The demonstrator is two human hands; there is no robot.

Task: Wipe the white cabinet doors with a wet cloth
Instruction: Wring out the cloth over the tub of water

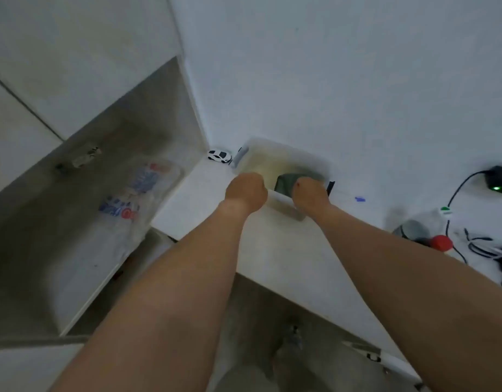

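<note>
A clear plastic tub (283, 154) of murky water stands on the white countertop (272, 250), against the wall. A dark green cloth (285, 183) lies inside it at the near right. My left hand (245, 191) is curled in a fist on the tub's near left rim. My right hand (309, 193) reaches over the near right rim, closed against the cloth with its fingertips hidden. White cabinet doors (74, 52) fill the upper left, above a grey open recess.
A white toy car (219, 156) sits in the corner left of the tub. A printed plastic bag (136, 196) lies in the recess at left. At right are a red-capped bottle (441, 242), tangled cables (479, 246) and a black charger (498, 179).
</note>
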